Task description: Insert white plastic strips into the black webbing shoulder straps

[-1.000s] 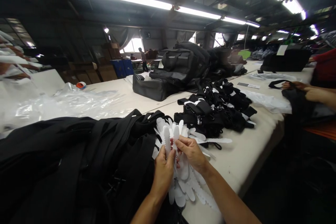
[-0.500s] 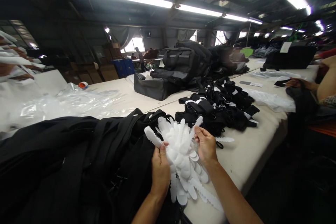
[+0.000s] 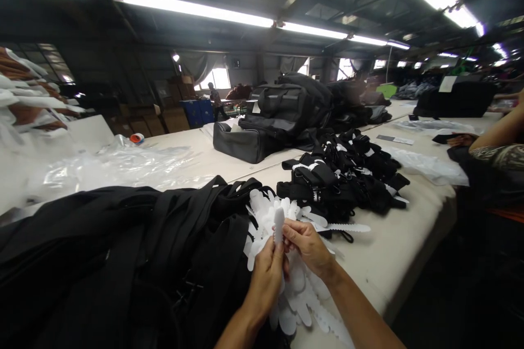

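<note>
My left hand is closed round the lower part of a white notched strip, which stands upright with its rounded end up. My right hand is closed too, its thumb and fingertips pinched at the strip's right edge, close against the left hand. Behind and below both hands spreads a loose pile of similar white strips, partly covered by them. One more strip sticks out to the right. Black fabric bags or straps lie just left of my hands.
Bundled black straps with white pieces lie beyond the pile. Dark bags are stacked farther back. Clear plastic and a tape roll are at the left. The table's edge runs along the right, where another person's arm shows.
My hands have come together from either side of the pile. The strip in my left hand has turned from leaning left to upright. The view has shifted slightly.
</note>
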The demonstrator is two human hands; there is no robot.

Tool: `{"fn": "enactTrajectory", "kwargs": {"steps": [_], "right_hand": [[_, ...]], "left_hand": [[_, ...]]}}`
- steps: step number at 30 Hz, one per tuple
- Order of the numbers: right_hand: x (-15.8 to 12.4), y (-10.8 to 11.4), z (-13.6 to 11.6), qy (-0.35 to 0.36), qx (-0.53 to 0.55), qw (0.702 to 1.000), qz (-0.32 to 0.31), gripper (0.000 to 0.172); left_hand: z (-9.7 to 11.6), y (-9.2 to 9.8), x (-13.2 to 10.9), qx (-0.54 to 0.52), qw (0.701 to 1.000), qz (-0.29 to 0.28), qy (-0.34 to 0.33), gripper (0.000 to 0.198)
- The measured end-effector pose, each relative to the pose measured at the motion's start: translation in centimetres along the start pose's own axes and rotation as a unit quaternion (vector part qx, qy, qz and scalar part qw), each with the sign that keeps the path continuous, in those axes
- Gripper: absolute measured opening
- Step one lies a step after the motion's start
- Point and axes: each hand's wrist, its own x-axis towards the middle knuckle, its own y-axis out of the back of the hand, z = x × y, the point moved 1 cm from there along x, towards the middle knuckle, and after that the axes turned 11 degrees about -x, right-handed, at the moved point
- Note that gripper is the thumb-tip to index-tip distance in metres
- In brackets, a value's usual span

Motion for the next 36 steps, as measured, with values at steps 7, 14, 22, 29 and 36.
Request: {"fn": "enactTrajectory", "kwargs": {"steps": [7,14,22,29,36], "right_hand": [[0.3,0.4,0.4,-0.042,0.103,0.99,0.082,0.038],[0.6,0.1,1.0,-0.093,0.179,0.974,0.104,0.036],[1.4,2.7,2.2,-0.04,0.125,0.927,0.351,0.037],[1.0,0.7,1.5,0.019,-0.035,0.974,0.224,0.053],[0.2,0.4,0.8,-0.009,0.031,0.999,-0.001,0.033]], "left_hand": [[0.2,0.4,-0.1,0.082,0.996,0.02,-0.032,0.026],[1.0,0.7,-0.4,0.05,0.994,0.087,-0.032,0.034],[0.1,1.2,0.3,-0.078,0.98,0.185,-0.021,0.034],[-0.2,0.2,0.3,-0.086,0.994,0.051,0.048,0.033],[-0.6,0.1,0.2,-0.065,0.997,0.021,0.046,0.036]]}}
